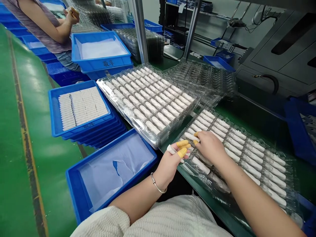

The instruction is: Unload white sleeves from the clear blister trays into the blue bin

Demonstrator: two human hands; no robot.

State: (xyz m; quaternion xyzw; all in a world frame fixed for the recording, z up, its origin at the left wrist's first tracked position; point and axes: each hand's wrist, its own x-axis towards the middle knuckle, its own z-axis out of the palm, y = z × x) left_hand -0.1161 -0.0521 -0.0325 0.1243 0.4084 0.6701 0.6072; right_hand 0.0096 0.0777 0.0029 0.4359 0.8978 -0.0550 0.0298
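Note:
Yellow finger cots cover fingertips on both hands. My left hand (168,166) is closed on a white tubular piece (171,149), held just off the near left edge of a clear plastic tray (214,179). Rows of white elongated pieces (238,144) lie in that tray's pockets. Over its left end, my right hand (212,144) pinches one white piece (191,137) between thumb and finger; whether it has left its pocket I cannot tell. Farther left, a stack of clear trays (153,140) carries more of these pieces on top.
A paper-lined blue bin (71,179) stands left of my arm. Behind it, stacked blue bins (53,112) hold white pieces in rows. Clear trays (207,77) lie at the back, near a metal post (140,33). A co-worker (49,29) sits at far left.

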